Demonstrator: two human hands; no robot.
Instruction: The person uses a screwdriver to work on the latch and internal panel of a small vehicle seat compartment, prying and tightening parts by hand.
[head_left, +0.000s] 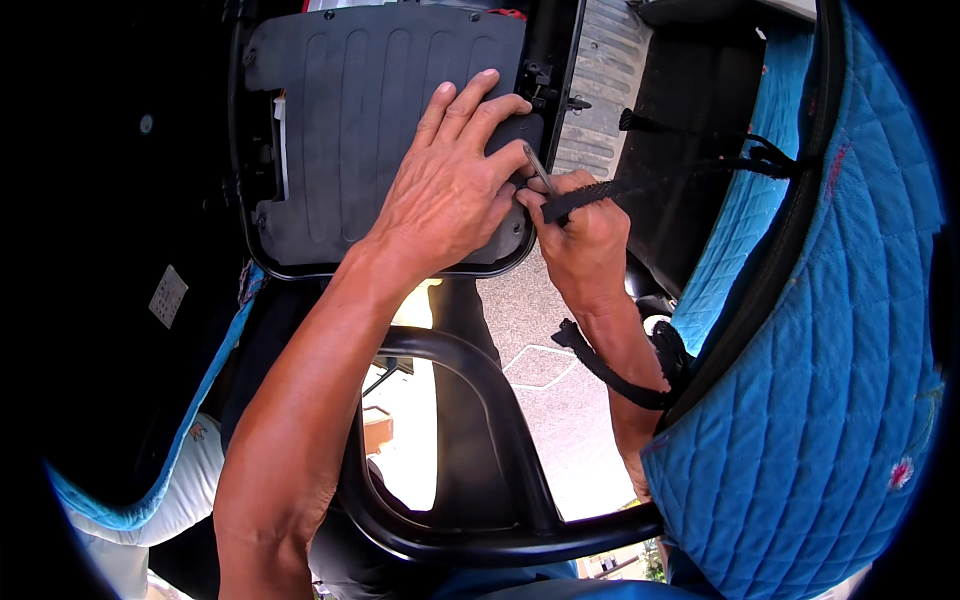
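Observation:
A dark grey ribbed plastic panel [340, 130] with a black frame fills the upper middle. My left hand [445, 190] lies on its right part, fingers spread, with the index finger and thumb bent down at its right edge. Close beside them, my right hand [585, 225] is closed round a thin metal rod-like tool [538, 168]. The tool's upper end touches or nearly touches my left index finger; its lower part is hidden in my right fist. A black woven strap [660, 180] runs across the right hand's fingers.
Blue quilted fabric [810, 430] with black edging and hanging straps fills the right side. A black tubular frame [520, 440] stands below the panel. Beyond it shows bright ground, and a grey ribbed floor plate [600, 85] lies at the upper right.

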